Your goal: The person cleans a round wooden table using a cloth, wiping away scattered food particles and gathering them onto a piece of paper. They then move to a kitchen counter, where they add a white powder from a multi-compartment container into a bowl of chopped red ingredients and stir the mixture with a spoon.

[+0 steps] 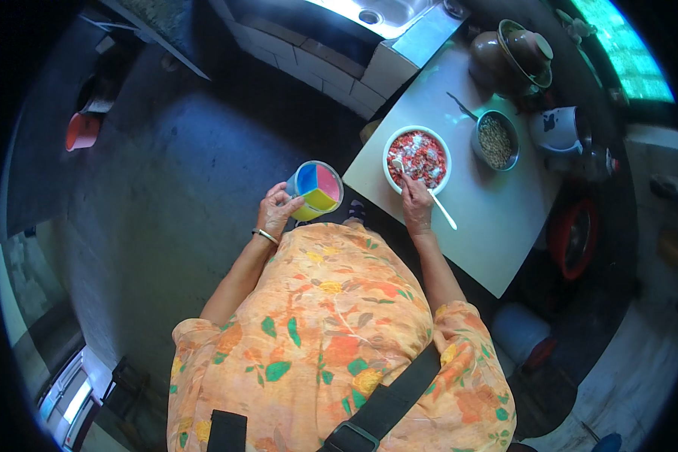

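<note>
My left hand grips a round container with a blue, pink and yellow sectioned lid or inside, held tilted beside the table's near left corner. My right hand is over the near rim of a white bowl of chopped red food with white powder on it. Between its fingers is a small white spoon, its tip over the food. A longer white handle leans out across the bowl's rim, under or beside the right hand. On the same table, right of the bowl, a metal pot holds pale beans or nuts.
The pale table also bears a brown glazed jar at its far end, a white enamel mug and a ladle handle. Beyond stands a sink. A red basin lies past the right edge; an orange bucket stands far left.
</note>
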The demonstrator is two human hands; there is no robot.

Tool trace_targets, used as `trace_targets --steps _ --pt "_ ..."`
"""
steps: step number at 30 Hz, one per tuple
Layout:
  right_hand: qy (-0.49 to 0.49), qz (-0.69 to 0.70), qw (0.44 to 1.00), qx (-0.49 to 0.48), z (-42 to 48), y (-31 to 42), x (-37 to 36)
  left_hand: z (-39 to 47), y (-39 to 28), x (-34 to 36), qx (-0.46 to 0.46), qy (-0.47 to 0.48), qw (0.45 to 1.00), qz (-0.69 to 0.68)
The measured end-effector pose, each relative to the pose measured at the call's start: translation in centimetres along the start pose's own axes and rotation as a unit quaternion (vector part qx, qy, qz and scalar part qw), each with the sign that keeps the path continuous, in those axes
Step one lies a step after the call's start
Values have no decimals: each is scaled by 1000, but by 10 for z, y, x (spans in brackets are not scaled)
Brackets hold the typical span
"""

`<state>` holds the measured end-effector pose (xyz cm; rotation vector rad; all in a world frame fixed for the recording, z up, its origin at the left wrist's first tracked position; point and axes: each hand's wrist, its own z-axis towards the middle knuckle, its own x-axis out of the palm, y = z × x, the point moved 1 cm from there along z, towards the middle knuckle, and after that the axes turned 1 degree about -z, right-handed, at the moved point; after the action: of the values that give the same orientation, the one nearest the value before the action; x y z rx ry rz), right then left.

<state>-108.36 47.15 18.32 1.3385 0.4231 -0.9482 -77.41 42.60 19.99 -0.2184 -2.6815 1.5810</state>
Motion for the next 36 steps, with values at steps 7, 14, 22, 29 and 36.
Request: trace_targets --steps 7,14,22,29,36 --pt "-17 -13 998 59 17 8 22 -4 -5 -3 3 -3 1000 19" --pt "-1 -13 999 44 23 3 33 -9 4 -10 7 -20 1000 0" --pt "11 -2 996 83 33 -1 29 -13 11 -13 22 -29 999 11" --pt "-39 22 998 41 26 6 -25 -15 -7 -2 20 -27 999 6" --pt "-72 13 997 17 20 7 -35 -12 -38 29 29 9 999 24"
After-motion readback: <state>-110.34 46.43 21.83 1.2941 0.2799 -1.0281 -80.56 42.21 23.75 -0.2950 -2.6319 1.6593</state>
